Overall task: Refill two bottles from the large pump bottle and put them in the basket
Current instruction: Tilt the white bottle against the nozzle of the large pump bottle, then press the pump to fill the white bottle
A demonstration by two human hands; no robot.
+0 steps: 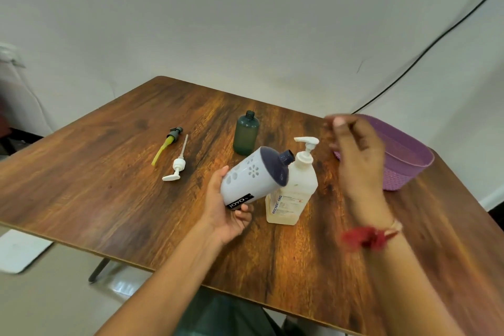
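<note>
My left hand (227, 206) grips the base of a white bottle (252, 174) with a dark blue top and open neck, tilted so the neck leans toward the large pump bottle (294, 185). That large white pump bottle stands upright at the table's middle, its pump head on. Behind it a dark green bottle (246, 133) stands without a cap. My right hand (354, 150) hovers blurred above the table, right of the pump head, fingers loosely bent and holding nothing. The purple basket (409, 163) sits at the right.
Two removed pump heads lie on the wooden table (109, 172) at the left: a white one (177, 163) and a grey one with a yellow tube (167, 142). A black cable (436, 41) runs down the wall behind the basket.
</note>
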